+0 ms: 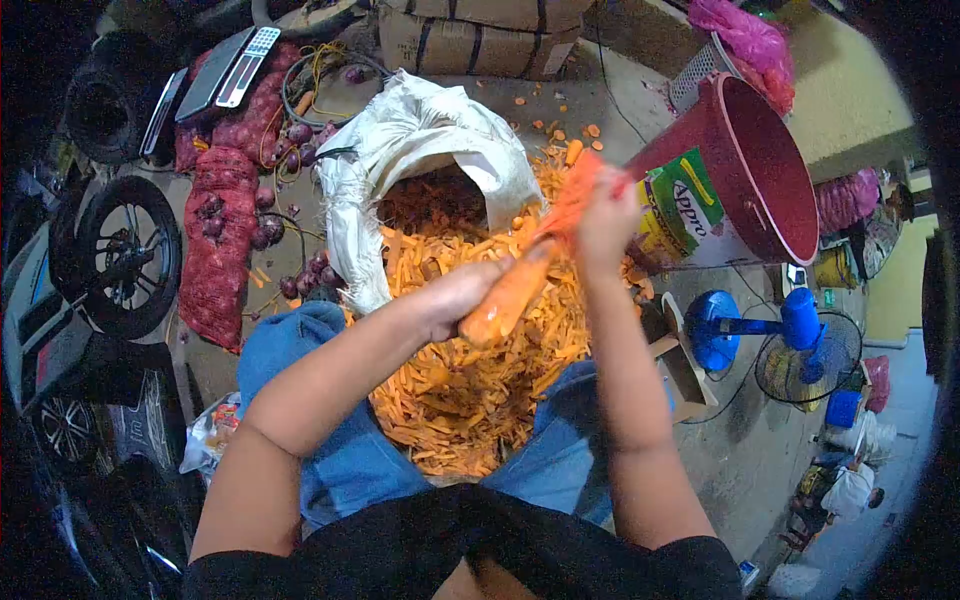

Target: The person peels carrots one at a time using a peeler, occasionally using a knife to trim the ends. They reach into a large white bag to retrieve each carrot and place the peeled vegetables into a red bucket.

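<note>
My left hand is wrapped round a peeled, shiny orange carrot, which slants up to the right. In my right hand, fingers closed, is a long orange-red tool, smeared by motion; its exact kind cannot be made out. It meets the carrot's far end. Below both hands, a large heap of carrot peelings lies between my knees. Behind it a white woven sack gapes open, its mouth towards me, with more orange pieces inside.
A maroon bucket leans at the right, beside a blue fan. Red mesh sacks of onions lie at the left with a scale on top. Cardboard boxes stand behind; a motorbike wheel is far left.
</note>
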A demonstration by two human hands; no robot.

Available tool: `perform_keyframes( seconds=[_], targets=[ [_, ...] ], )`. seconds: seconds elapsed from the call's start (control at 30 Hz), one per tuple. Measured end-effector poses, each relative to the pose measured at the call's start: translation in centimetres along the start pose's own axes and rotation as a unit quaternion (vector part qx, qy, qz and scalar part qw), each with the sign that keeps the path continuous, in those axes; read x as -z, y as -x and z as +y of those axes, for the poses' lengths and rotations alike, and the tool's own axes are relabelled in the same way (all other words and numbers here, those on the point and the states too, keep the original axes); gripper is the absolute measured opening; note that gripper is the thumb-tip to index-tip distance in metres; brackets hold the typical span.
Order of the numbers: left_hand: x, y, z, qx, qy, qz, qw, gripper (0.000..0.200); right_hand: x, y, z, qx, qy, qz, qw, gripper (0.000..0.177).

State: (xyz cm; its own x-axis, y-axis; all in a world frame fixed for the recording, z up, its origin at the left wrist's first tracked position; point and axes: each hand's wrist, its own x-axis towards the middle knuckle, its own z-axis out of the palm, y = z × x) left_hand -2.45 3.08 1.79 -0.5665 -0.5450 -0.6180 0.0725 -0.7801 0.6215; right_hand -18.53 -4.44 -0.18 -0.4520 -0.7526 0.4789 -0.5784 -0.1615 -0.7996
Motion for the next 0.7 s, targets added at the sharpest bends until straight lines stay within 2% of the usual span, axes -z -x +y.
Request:
perform_keyframes(
  seconds=[0.07,0.1,0.13,0.17,0.23,0.3,0.33,0.4,0.47,0.5,0.57,0.63,0.7],
  targets=[
    [-1.0,0.9,0.2,-0.012,0.0,-0.022,1.0,0.035,1.7,-3.5,1.3,-0.049,0.016,0.102,0.993,0.022],
    [-1.1,1.1,0.2,-0.024,0.001,-0.043,0.999,0.036,2.6,-4.1,1.0,-0.14,-0.014,0.102,0.985,0.022],
    [-0.7,0.8,0.0,0.015,0.039,-0.051,0.998,0.037,2.6,-4.0,0.6,-0.189,-0.095,0.099,0.972,0.022],
    [0.0,0.3,-0.1,0.015,0.04,-0.051,0.998,0.037,2.8,-4.0,0.1,-0.235,-0.174,0.094,0.952,0.023],
    [1.0,-0.6,0.1,-0.017,0.097,-0.011,0.995,0.038,2.9,-1.5,-5.2,-0.211,-0.21,-0.025,0.954,0.021],
    [0.7,-0.8,0.8,-0.035,0.125,-0.01,0.991,0.038,1.2,2.2,-5.1,-0.014,-0.156,-0.095,0.983,0.021],
    [0.7,-0.9,0.9,-0.046,0.124,-0.011,0.991,0.037,1.1,3.0,-5.6,-0.014,-0.156,-0.095,0.983,0.021],
    [0.3,-0.4,0.8,-0.058,0.081,0.003,0.995,0.036,1.2,4.0,-6.2,-0.005,-0.066,-0.141,0.988,0.022],
    [0.2,-0.2,0.3,-0.023,0.049,-0.019,0.998,0.036,0.6,0.8,-2.9,0.028,-0.018,0.0,0.999,0.021],
    [0.2,-0.1,0.1,0.01,0.016,-0.041,0.999,0.036,0.9,-1.2,-0.6,-0.028,-0.016,0.027,0.999,0.021],
    [-0.1,-0.1,-0.1,0.0,0.025,-0.045,0.999,0.036,2.2,-4.0,2.4,-0.116,0.019,0.094,0.989,0.021],
    [-0.6,0.4,0.6,0.017,0.101,-0.031,0.994,0.036,2.7,-4.1,0.5,-0.251,-0.161,0.106,0.949,0.021],
    [0.5,-0.6,0.7,-0.003,0.088,-0.055,0.995,0.036,2.4,-1.5,-2.7,-0.158,-0.174,-0.003,0.972,0.021]
  ],
)
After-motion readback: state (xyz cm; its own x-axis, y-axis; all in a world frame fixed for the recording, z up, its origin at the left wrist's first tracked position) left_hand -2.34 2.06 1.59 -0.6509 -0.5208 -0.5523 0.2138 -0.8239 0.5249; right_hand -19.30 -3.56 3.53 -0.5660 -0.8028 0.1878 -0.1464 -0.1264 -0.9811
